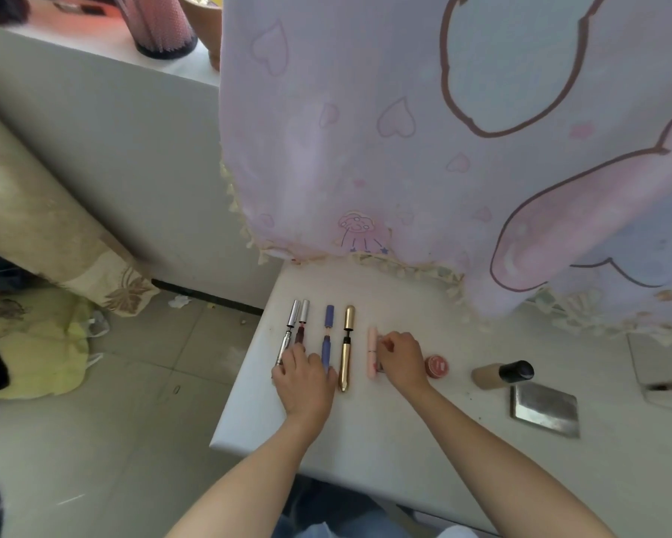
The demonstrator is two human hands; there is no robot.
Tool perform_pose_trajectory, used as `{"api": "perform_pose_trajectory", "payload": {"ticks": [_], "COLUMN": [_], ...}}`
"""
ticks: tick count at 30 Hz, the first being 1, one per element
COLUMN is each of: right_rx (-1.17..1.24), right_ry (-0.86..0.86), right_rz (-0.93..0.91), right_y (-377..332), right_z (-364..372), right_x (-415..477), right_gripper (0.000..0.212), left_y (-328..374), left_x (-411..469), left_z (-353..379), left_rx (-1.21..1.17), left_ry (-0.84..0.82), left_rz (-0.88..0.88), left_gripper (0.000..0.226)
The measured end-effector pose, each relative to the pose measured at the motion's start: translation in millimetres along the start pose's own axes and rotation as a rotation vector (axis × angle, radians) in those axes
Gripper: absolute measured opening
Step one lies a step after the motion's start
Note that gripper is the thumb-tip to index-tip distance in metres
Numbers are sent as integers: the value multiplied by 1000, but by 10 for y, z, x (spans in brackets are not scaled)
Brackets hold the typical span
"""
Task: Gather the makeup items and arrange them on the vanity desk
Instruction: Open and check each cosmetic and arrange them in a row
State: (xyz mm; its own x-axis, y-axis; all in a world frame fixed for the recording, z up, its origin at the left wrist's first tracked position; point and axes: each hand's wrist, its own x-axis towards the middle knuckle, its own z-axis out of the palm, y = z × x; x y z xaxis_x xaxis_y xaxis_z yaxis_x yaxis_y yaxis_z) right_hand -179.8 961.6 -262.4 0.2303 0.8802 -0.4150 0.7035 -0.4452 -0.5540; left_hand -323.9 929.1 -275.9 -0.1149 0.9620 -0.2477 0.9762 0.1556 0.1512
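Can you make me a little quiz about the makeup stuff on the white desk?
1. True or false: the gold tube lies to the left of the pink tube.
2. Which hand touches the pink tube: A) left hand B) right hand C) neither?
3. Fill in: the beige bottle lying on its side has a ____ cap.

Key:
1. True.
2. B.
3. Black.
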Motion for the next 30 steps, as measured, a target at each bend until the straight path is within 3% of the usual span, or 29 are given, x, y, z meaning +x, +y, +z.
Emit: {"api": "perform_pose_trajectory", "payload": {"ticks": [8,12,20,23,27,30], "right_rx": [-224,-331,-464,-315,236,563], "right_ry": [120,76,-27,-35,10,-79], "right_rz": [26,-14,39,112,186,183], "right_y": [10,-82,-287,-349,-463,-612], "right_z": [23,42,113,47,-271,-607], "right_x": [36,78,139,125,62,-109], "right_gripper": [29,38,35,30,44,28], "left_y": [-36,-95,-198,-288,-398,-345], "left_x": [-2,-24,-3,8,50,93], "left_z": [-77,-131,-331,-415,-482,-648], "left_rx": [13,3,-10,-72,-190,-391], "left_ry": [-21,-2,92,151,177,103], "left_rz": [44,53,115,121,227,354], "left_gripper": [45,42,36,29,23,26]}}
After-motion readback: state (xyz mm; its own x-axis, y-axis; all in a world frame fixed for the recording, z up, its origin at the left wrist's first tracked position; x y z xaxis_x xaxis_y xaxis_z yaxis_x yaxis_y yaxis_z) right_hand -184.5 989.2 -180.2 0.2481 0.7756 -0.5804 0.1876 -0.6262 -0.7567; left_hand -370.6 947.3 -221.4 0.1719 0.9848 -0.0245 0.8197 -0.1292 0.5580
